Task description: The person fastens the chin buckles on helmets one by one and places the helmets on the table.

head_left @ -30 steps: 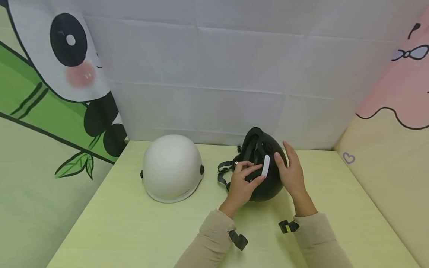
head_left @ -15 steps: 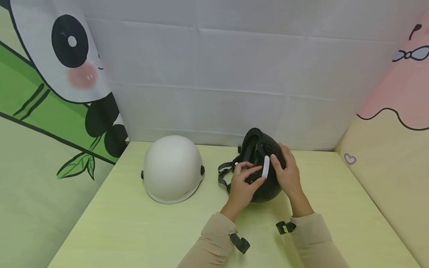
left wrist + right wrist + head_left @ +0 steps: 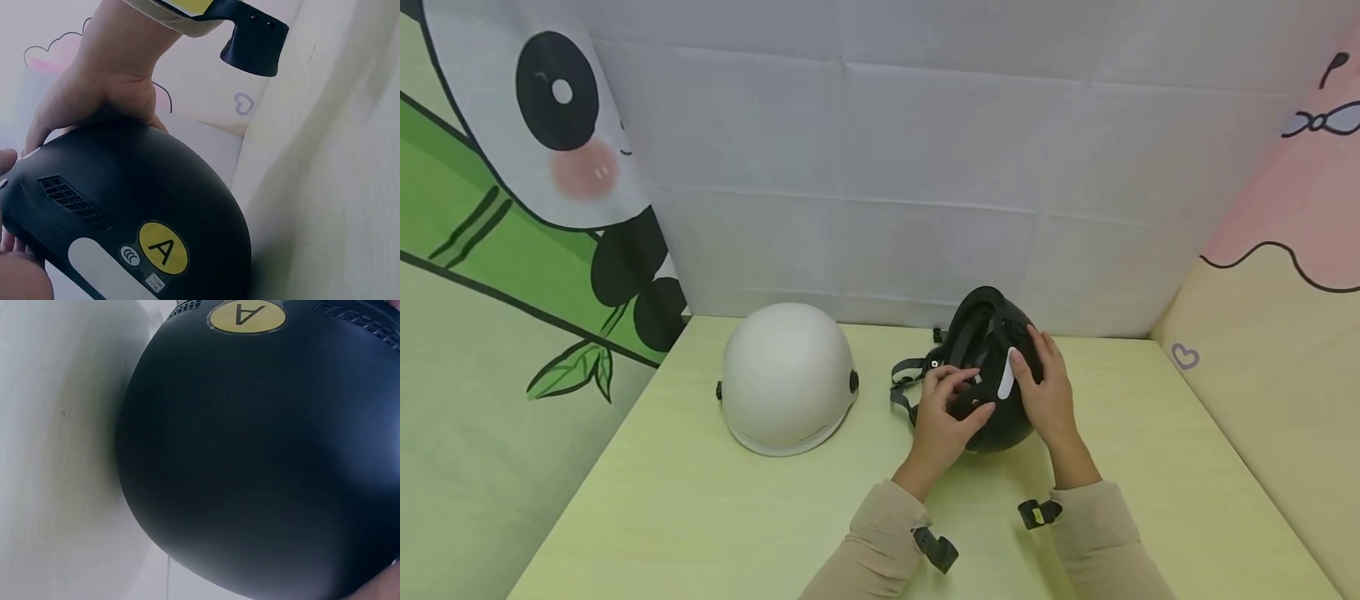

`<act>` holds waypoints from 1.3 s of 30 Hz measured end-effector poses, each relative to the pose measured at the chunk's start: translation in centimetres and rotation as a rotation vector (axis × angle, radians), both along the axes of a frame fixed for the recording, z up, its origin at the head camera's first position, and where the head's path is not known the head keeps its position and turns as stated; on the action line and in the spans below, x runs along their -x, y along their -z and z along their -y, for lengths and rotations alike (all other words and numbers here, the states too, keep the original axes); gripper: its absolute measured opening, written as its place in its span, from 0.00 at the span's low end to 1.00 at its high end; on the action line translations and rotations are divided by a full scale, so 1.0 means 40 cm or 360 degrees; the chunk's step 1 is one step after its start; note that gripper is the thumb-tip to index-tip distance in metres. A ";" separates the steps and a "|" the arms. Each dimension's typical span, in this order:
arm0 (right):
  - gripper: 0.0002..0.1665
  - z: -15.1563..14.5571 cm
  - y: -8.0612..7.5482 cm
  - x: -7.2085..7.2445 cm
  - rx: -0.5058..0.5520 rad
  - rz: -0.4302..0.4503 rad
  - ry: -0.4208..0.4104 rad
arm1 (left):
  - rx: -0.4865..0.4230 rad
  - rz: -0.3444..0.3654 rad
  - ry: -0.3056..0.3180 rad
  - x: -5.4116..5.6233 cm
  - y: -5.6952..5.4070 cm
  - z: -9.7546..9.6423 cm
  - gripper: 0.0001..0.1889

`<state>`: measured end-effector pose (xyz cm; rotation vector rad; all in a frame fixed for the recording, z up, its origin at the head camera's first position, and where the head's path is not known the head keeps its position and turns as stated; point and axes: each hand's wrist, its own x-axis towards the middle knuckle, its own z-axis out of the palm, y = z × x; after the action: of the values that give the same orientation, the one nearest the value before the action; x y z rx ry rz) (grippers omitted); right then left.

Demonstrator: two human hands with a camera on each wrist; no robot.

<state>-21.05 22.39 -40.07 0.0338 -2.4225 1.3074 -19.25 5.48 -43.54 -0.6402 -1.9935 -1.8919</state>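
Note:
A black helmet [image 3: 1004, 423] lies tipped on the table, its padded opening facing left and its straps [image 3: 907, 385] hanging out on that side. My left hand [image 3: 937, 425] grips the helmet's near rim, fingertips inside the opening and thumb outside. On the other side, my right hand [image 3: 1047, 402] holds the outer shell, its thumb by a pale strip [image 3: 1006, 377] on the helmet. A round yellow "A" sticker [image 3: 164, 247] shows on the shell in the left wrist view. The right wrist view is mostly filled by the dark shell [image 3: 250, 450].
A white helmet [image 3: 786, 375] stands dome-up to the left, apart from both hands. The pale yellow table [image 3: 700, 517] backs onto a white sheet [image 3: 925, 167]. Cartoon-printed panels border the left and right sides.
My right hand has moved left and settled on the black shell. The black helmet has turned slightly rightward, and the pale strip has shifted right, away from my left fingertips.

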 end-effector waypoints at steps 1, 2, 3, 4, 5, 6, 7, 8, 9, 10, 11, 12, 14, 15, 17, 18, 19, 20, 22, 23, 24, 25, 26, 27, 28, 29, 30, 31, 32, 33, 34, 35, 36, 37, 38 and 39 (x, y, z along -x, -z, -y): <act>0.35 -0.004 0.003 0.000 0.0011 -0.0010 0.0004 | -0.0013 0.0004 0.0022 0.000 0.003 0.001 0.22; 0.34 -0.007 0.006 0.001 0.0023 -0.0020 0.0007 | -0.0029 0.0006 0.0047 0.000 0.006 0.002 0.23; 0.34 -0.011 0.009 0.000 0.0038 -0.0030 0.0011 | -0.0042 0.0003 0.0072 0.001 0.010 0.004 0.23; 0.34 -0.014 0.011 0.000 0.0053 -0.0036 0.0012 | -0.0054 -0.0004 0.0093 0.003 0.015 0.006 0.23; 0.34 -0.018 0.014 -0.001 0.0070 -0.0043 0.0008 | -0.0065 -0.0014 0.0106 0.004 0.019 0.010 0.23; 0.34 -0.021 0.016 -0.001 0.0084 -0.0050 0.0010 | -0.0079 -0.0020 0.0114 0.006 0.024 0.014 0.23; 0.34 -0.025 0.019 0.000 0.0098 -0.0052 0.0013 | -0.0090 -0.0021 0.0115 0.008 0.029 0.020 0.23; 0.34 -0.028 0.020 -0.001 0.0115 -0.0053 0.0010 | -0.0107 -0.0026 0.0111 0.010 0.031 0.026 0.22; 0.34 -0.031 0.021 -0.001 0.0133 -0.0055 0.0008 | -0.0114 -0.0024 0.0095 0.012 0.034 0.034 0.22; 0.34 -0.034 0.021 -0.002 0.0148 -0.0057 0.0008 | -0.0131 -0.0010 0.0082 0.013 0.034 0.044 0.21; 0.33 -0.036 0.021 -0.003 0.0161 -0.0058 0.0008 | -0.0142 0.0008 0.0058 0.009 0.026 0.056 0.20; 0.33 -0.038 0.022 -0.004 0.0178 -0.0058 0.0008 | -0.0150 0.0032 0.0033 0.007 0.020 0.067 0.20; 0.33 -0.043 0.021 -0.006 0.0208 -0.0053 0.0000 | -0.0148 0.0091 -0.0019 0.000 0.006 0.091 0.20; 0.33 -0.045 0.020 -0.007 0.0221 -0.0053 -0.0004 | -0.0135 0.0131 -0.0048 -0.002 0.002 0.102 0.21; 0.33 -0.048 0.020 -0.009 0.0243 -0.0041 -0.0015 | -0.0124 0.0217 -0.0111 0.002 0.010 0.118 0.22; 0.33 -0.050 0.020 -0.009 0.0254 -0.0031 -0.0021 | -0.0111 0.0258 -0.0141 0.012 0.029 0.122 0.24; 0.33 -0.051 0.021 -0.010 0.0261 -0.0022 -0.0024 | -0.0113 0.0315 -0.0151 0.023 0.049 0.125 0.25; 0.33 -0.052 0.021 -0.011 0.0270 -0.0022 -0.0029 | -0.0118 0.0355 -0.0160 0.033 0.070 0.127 0.27; 0.32 -0.053 0.023 -0.011 0.0283 -0.0021 -0.0031 | -0.0101 0.0427 -0.0186 0.049 0.109 0.127 0.30; 0.32 -0.054 0.023 -0.011 0.0290 -0.0020 -0.0032 | -0.0085 0.0446 -0.0198 0.057 0.128 0.126 0.32; 0.32 -0.054 0.024 -0.011 0.0295 -0.0022 -0.0033 | -0.0066 0.0469 -0.0206 0.057 0.134 0.126 0.33; 0.32 -0.054 0.024 -0.011 0.0299 -0.0024 -0.0034 | -0.0059 0.0489 -0.0213 0.057 0.138 0.125 0.33; 0.32 -0.055 0.024 -0.011 0.0302 -0.0023 -0.0035 | -0.0040 0.0489 -0.0234 0.057 0.142 0.124 0.33; 0.32 -0.056 0.024 -0.011 0.0303 -0.0014 -0.0033 | -0.0022 0.0499 -0.0254 0.057 0.145 0.122 0.33; 0.33 -0.057 0.025 -0.012 0.0304 -0.0003 -0.0031 | -0.0005 0.0506 -0.0271 0.057 0.147 0.121 0.34; 0.33 -0.058 0.025 -0.013 0.0306 0.0008 -0.0029 | 0.0008 0.0510 -0.0289 0.058 0.150 0.120 0.34; 0.33 -0.059 0.025 -0.014 0.0311 0.0016 -0.0029 | 0.0029 0.0519 -0.0310 0.058 0.152 0.118 0.34; 0.33 -0.060 0.025 -0.014 0.0315 0.0022 -0.0028 | 0.0056 0.0533 -0.0328 0.058 0.154 0.117 0.34; 0.33 -0.061 0.026 -0.015 0.0322 0.0028 -0.0028 | 0.0091 0.0547 -0.0347 0.058 0.157 0.116 0.34; 0.33 -0.062 0.026 -0.015 0.0331 0.0031 -0.0029 | 0.0125 0.0567 -0.0366 0.058 0.160 0.114 0.34; 0.33 -0.063 0.026 -0.014 0.0342 0.0032 -0.0031 | 0.0154 0.0588 -0.0377 0.058 0.162 0.112 0.34; 0.33 -0.064 0.026 -0.014 0.0349 0.0029 -0.0035 | 0.0184 0.0615 -0.0385 0.057 0.163 0.110 0.35; 0.33 -0.065 0.026 -0.013 0.0357 0.0027 -0.0038 | 0.0217 0.0640 -0.0386 0.057 0.165 0.108 0.35; 0.33 -0.066 0.026 -0.012 0.0363 0.0030 -0.0039 | 0.0240 0.0663 -0.0377 0.058 0.167 0.105 0.35; 0.33 -0.067 0.026 -0.012 0.0374 0.0033 -0.0038 | 0.0259 0.0687 -0.0363 0.059 0.168 0.103 0.35; 0.34 -0.068 0.025 -0.011 0.0382 0.0035 -0.0036 | 0.0267 0.0706 -0.0342 0.060 0.168 0.099 0.36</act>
<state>-20.60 25.09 -41.08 -0.0180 -2.2720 1.6068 -21.64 1.50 -50.26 -0.0318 -2.3944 -1.8671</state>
